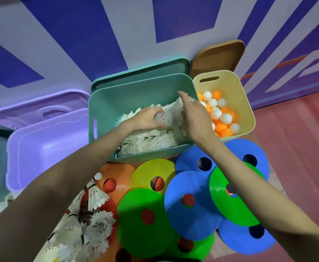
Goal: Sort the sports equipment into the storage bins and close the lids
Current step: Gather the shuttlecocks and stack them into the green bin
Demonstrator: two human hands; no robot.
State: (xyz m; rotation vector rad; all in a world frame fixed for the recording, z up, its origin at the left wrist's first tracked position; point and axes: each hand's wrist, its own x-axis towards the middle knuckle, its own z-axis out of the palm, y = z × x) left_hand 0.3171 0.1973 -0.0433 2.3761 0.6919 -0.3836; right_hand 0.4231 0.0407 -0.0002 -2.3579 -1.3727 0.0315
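Both bare forearms extend forward and converge, the left hand (pixel 148 119) palm down with fingers curled around a white object, and the right hand (pixel 193 115) just beside it, back facing up, with its index finger extended forward and the other fingers relaxed.

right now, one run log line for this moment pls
phase: sorting shuttlecocks | left hand: grips shuttlecock in green bin | right hand: open over bin | lids: off

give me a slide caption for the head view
Both hands, left hand and right hand, pack shuttlecocks into the green bin beside the ball-filled yellow bin.
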